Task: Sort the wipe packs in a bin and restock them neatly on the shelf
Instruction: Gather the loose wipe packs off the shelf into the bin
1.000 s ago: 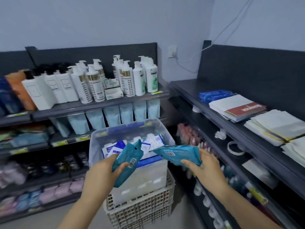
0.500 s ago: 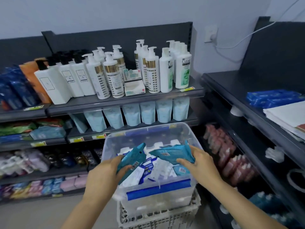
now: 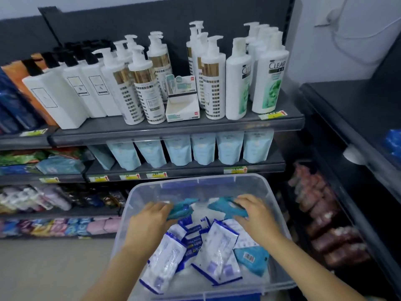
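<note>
Left teal pack (image 3: 181, 208) gripped in the curled fingers (image 3: 161, 208) of left hand (image 3: 149, 220), low at the far end of clear bin (image 3: 195, 181). Right teal pack (image 3: 225, 206) just beside it, held under the curled fingers of right hand (image 3: 253, 213). Nearer in the same bin: heap of white-and-blue packs (image 3: 217, 246), tilted and overlapping, plus third teal pack (image 3: 251, 257), barcode up, by the right wall. Beyond the bin, shelf (image 3: 173, 131) carrying pump bottles (image 3: 143, 83); light-blue pouches (image 3: 204, 148) in a row one level below.
</note>
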A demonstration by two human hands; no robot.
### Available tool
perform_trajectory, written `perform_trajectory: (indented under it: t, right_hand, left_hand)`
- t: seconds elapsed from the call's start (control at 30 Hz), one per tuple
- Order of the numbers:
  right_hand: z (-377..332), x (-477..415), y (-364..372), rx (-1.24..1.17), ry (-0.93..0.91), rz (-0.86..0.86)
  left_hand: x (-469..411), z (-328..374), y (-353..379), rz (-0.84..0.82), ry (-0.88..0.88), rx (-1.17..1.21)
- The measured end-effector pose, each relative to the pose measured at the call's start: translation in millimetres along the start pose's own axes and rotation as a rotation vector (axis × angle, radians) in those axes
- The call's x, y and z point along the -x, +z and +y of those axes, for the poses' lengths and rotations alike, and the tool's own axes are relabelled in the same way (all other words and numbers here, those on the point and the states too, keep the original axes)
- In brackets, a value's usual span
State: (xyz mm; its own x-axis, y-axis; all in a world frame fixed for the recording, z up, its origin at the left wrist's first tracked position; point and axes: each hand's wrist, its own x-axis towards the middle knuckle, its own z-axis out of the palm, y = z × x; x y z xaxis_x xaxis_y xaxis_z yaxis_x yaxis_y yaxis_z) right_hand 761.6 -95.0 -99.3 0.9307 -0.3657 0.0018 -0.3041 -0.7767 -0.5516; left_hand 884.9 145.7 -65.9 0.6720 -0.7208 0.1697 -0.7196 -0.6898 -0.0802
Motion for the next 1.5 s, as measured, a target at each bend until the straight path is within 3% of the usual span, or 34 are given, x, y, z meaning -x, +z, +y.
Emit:
perform_trajectory:
  t: [0.1, 0.13, 0.3, 0.5, 0.7, 0.97, 1.1, 1.5]
  right_hand:
    - [2, 16, 14, 0.022, 0.014, -0.311]
    - [3, 22, 15, 0.043, 0.018, -0.339]
    - [0, 46, -1, 0.058, 0.136, -0.205]
    - [-22, 101, -21, 0.080, 0.185, -0.025]
    - [-36, 196, -39, 0.085, 0.345, 0.146]
    - [-26, 373, -77, 0.101, 0.759, 0.315]
    - [-30, 468, -92, 0.099, 0.896, 0.450]
    - [-29, 797, -113, 0.198, 1.237, 0.706]
  left_hand:
    - [3, 12, 12, -0.171, 0.019, 0.039]
    - [5, 15, 17, -0.237, 0.008, 0.052]
    - [17, 21, 19, -0.262, 0.096, 0.029]
    - [32, 24, -3, -0.156, 0.275, 0.083]
    - [41, 61, -12, -0.018, 0.595, 0.152]
    - [79, 197, -51, 0.137, 1.037, 0.407]
    - [117, 272, -74, 0.102, 1.200, 0.474]
    - [341, 505, -137, 0.190, 1.615, 0.604]
